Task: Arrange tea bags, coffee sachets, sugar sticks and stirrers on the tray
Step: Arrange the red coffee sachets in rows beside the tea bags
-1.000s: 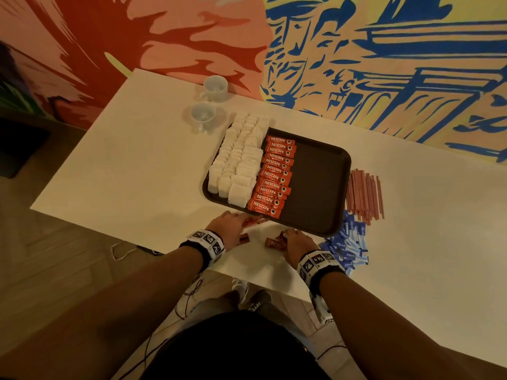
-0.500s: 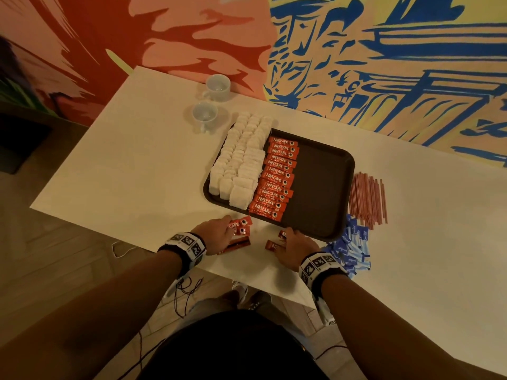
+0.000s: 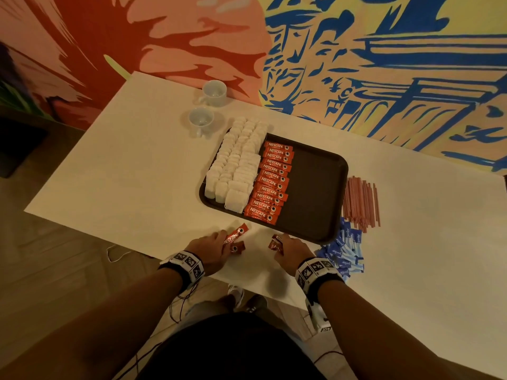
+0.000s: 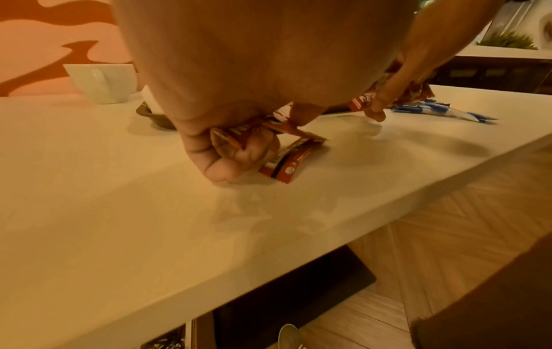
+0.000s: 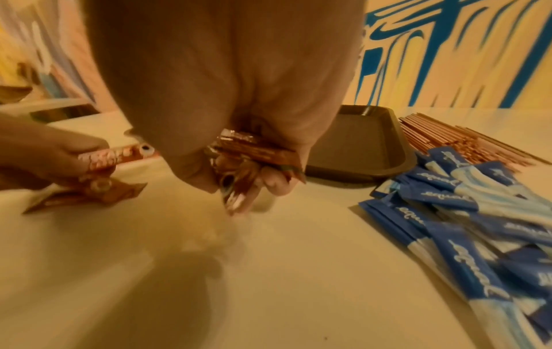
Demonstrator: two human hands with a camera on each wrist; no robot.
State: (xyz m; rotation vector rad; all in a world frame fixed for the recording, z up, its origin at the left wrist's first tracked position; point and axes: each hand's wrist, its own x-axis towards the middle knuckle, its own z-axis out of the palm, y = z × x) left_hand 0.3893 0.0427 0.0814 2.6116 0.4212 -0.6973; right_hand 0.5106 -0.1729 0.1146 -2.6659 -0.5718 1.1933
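From the head view, my left hand (image 3: 211, 249) pinches red coffee sachets (image 3: 235, 236) at seven o'clock off the tray (image 3: 315, 193), gathered to extend its row. Left wrist: fingers curl round them. Right wrist: right hand (image 5: 239, 132) clutches another bunch (image 5: 254, 151).

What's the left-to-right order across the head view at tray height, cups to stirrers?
Cups → tea bags on the tray's left side → coffee sachets → bare right part of the tray → stirrers on the table.
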